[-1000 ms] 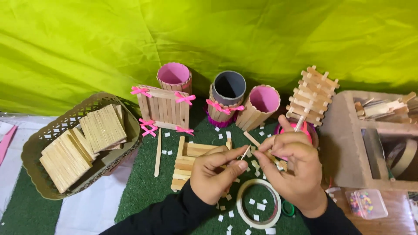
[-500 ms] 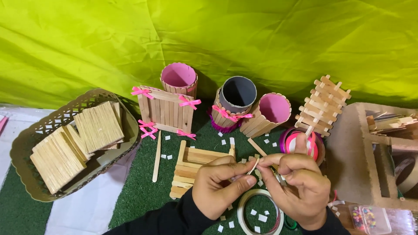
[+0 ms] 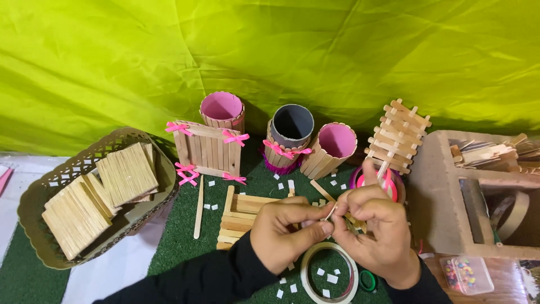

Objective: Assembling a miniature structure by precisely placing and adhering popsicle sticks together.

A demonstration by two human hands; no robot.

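Hands: left hand [image 3: 287, 231] and right hand [image 3: 374, 228] pinch one thin wooden stick [image 3: 331, 211] together.
Below: tape ring [image 3: 329, 274] on green turf [image 3: 185, 247].

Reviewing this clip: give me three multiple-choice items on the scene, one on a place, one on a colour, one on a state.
1. Where are the stacked wooden sticks?
A. in the basket
B. on the tape roll
C. in a cup

2. What colour is the backdrop cloth?
A. blue
B. yellow-green
C. red

3. What are the hands doing?
A. resting flat
B. both pinching one thin stick
C. lifting the basket

Key: 1 A, the stacks lie inside its lattice wall. 2 B, it fills the background. 3 B, left hand and right hand meet on it.
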